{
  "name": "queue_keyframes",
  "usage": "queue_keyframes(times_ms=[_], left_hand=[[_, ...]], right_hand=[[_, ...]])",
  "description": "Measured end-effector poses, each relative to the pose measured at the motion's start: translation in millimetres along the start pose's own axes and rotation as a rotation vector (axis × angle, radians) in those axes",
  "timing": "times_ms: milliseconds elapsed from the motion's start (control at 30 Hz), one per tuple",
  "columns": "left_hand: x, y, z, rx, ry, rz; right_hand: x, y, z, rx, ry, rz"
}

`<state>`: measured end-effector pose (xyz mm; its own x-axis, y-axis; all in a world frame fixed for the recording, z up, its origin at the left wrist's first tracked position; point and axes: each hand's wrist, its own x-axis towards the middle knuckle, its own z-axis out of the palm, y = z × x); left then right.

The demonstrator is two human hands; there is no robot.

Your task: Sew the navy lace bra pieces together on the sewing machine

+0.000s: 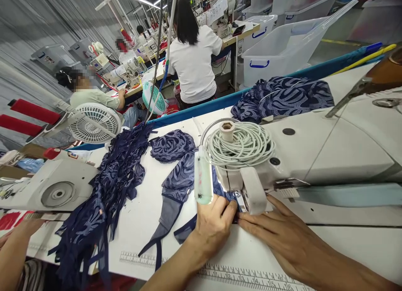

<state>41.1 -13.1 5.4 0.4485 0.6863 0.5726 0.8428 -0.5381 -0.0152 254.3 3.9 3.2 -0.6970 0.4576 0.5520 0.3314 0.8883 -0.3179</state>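
Observation:
My left hand [213, 224] is curled at the needle area of the white sewing machine [329, 153], its fingers pinching the navy lace fabric piece [177, 182] that runs under the presser foot. To its right my right hand [276, 232] lies flat on the white table [141, 224], fingers stretched toward the foot and touching the fabric's edge. A small light unit [203, 180] hangs just above my left hand. A coil of grey cord [241, 146] sits on the machine head.
A heap of navy lace pieces [106, 194] trails off the table at left; another pile [282, 98] lies behind the machine. A small white fan [94, 123] stands at left. Printed rulers [251, 278] edge the table. Other workers sit at machines beyond; clear bins [282, 48] stand at back right.

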Motion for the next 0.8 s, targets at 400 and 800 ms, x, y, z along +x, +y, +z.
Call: queue_keyframes(times_ms=[400, 800], left_hand=[[4.0, -1.1, -1.9, 0.002, -0.108, -0.106], [-4.1, -0.4, -3.7, -0.171, -0.133, -0.164]], right_hand=[[5.9, 2.2, 8.0, -0.025, 0.007, 0.041], [11.8, -5.9, -1.3, -0.049, 0.077, -0.011]])
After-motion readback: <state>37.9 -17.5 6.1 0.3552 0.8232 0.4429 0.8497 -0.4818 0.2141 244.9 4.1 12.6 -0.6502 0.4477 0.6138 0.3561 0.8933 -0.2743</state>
